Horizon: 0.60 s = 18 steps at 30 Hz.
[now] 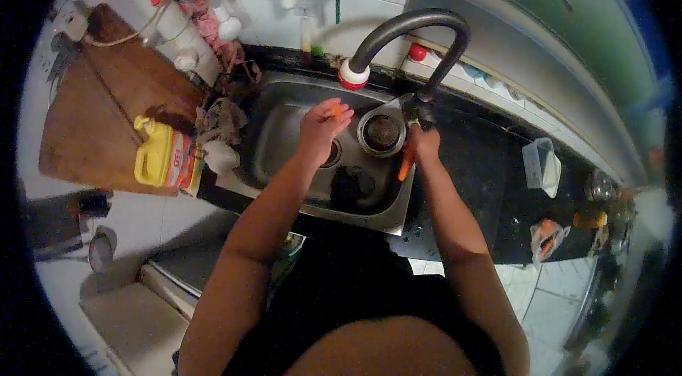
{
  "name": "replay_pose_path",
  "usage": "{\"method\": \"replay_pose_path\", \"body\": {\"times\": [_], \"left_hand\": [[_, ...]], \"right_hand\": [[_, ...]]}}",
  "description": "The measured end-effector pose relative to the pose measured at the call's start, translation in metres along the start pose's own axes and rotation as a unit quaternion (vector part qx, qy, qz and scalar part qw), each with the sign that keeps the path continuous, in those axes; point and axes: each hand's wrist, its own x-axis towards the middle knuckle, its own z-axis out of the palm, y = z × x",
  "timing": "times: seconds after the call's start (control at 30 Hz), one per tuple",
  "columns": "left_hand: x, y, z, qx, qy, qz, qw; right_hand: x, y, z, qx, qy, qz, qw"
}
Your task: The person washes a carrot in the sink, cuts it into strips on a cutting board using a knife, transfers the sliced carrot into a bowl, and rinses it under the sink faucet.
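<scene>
My left hand (325, 126) is over the sink (277, 109), palm turned up and fingers partly curled around a small orange piece (336, 113). Its kind is too blurred to tell. At the base of the tap (426, 17), my right hand (425, 143) is closed on a long, slim orange thing (406, 164) that points down along the sink's right rim. Whether it is a carrot or a handle, I cannot tell. The fingers of this hand also reach the tap's lever area. The tap's red-and-white spout head (353, 75) hangs above the left hand, apart from it.
A round strainer (382, 133) sits at the sink's right back corner. A yellow jug (154, 156) and a wooden board (92, 120) stand to the left. On the black counter at right are a clear plastic container (541, 166) and a plastic bag (548, 239).
</scene>
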Motion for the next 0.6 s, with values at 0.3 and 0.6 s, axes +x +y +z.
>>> {"method": "replay_pose_path", "body": {"times": [0.3, 0.6], "left_hand": [[0.028, 0.001, 0.006, 0.024, -0.006, -0.062, 0.998], [0.034, -0.018, 0.000, 0.064, 0.067, -0.092, 0.991]], "right_hand": [[-0.002, 0.002, -0.001, -0.010, 0.017, 0.031, 0.999], [-0.024, 0.004, 0.000, 0.105, -0.033, 0.145, 0.983]]}}
